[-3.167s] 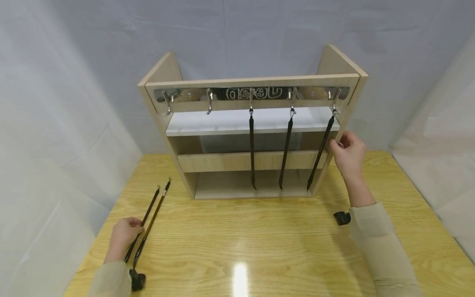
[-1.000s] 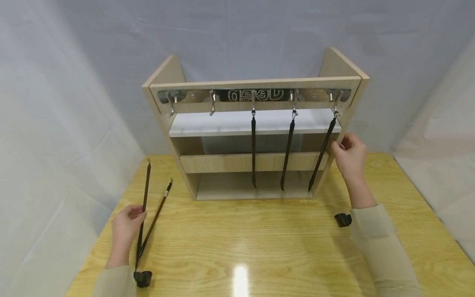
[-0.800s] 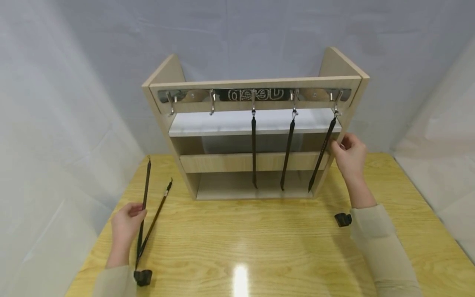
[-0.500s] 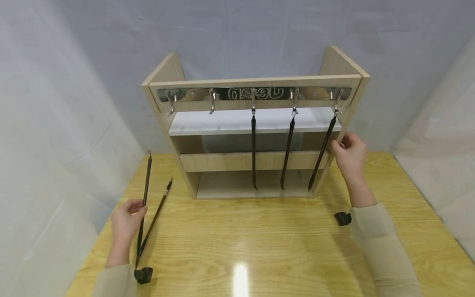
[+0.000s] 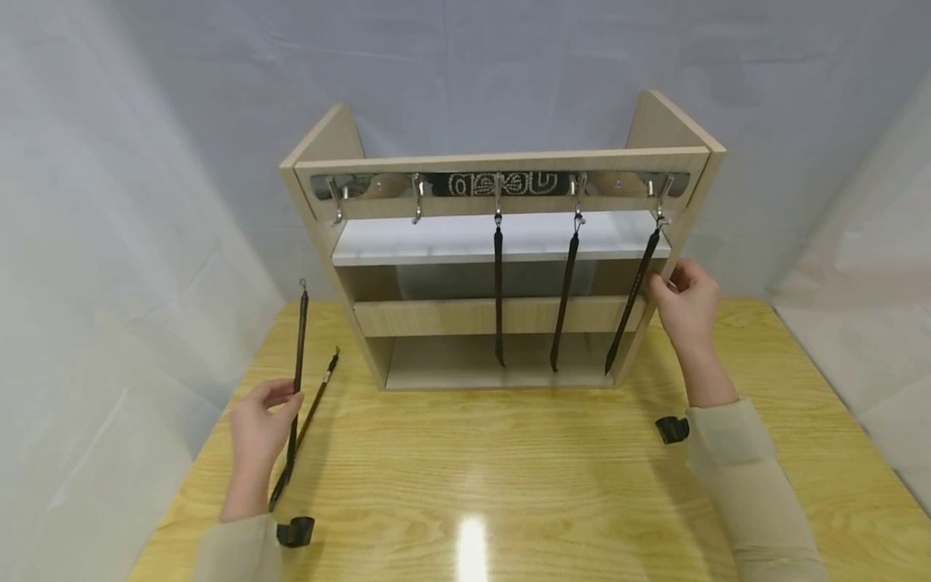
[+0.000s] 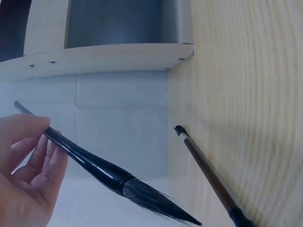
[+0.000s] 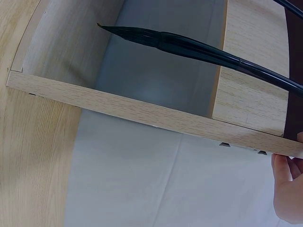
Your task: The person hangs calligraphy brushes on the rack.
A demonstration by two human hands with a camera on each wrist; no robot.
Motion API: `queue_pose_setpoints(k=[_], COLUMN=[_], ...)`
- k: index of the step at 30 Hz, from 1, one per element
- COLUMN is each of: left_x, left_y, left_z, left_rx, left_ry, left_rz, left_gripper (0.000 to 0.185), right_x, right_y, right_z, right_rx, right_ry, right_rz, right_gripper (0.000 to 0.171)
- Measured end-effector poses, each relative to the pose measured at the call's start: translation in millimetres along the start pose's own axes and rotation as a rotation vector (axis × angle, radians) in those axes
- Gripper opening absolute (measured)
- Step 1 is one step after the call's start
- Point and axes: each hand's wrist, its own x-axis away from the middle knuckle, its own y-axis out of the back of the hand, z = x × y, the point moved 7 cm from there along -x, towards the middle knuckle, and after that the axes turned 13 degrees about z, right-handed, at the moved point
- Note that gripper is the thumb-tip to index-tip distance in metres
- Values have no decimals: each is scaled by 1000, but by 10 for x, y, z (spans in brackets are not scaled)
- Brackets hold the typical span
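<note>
While left hand point(image 5: 258, 420) pinches raised brush point(image 5: 296, 380) — upright | right hand point(image 5: 684, 303) pinches hanging brush point(image 5: 629, 303).

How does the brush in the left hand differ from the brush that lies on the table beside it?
The brush in the left hand is lifted and nearly upright, its loop end up; the brush on the table lies flat and slanted. The left hand pinches the first with its fingers; nothing holds the second. In the left wrist view the held shaft looks thicker and black, the lying one thinner and brown. Both are long, slim and dark.

Bright, even light from above; a white glare spot on the glossy desk point(image 5: 471, 543), wide-angle bending at edges
</note>
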Motion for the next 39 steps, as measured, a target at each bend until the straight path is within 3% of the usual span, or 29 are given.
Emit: queue_pose_setpoints(k=[4, 8, 13, 34, 35, 37, 38, 39], left_x=[-12, 37, 61, 93, 13, -2, -92, -133], left_y=[-14, 1, -3, -69, -123, -135, -192, -221], left_z=[-5, -183, -253, -482, -296, -292, -83, 6], left_rx=[43, -23, 11, 160, 161, 175, 237, 274], left_ry=[-32, 10, 39, -45, -84, -89, -128, -165], left_rz=[-30, -31, -44, -78, -91, -89, -78, -84], left_gripper=[21, 22, 23, 23, 24, 25, 25, 25], right_x=[4, -1, -10, 3, 2, 0, 1, 1], right_y=[1, 3, 5, 6, 4, 3, 3, 2], right_z=[7, 2, -7, -3, -9, -19, -19, -19], right_rx=[-1, -4, -3, -16, -20, -21, -18, -16], right_ry=[-3, -6, -2, 2, 0, -7, -10, -14], right_rz=[-2, -7, -13, -11, -9, -6, -5, -3], right_gripper=[20, 20, 19, 18, 18, 19, 19, 19])
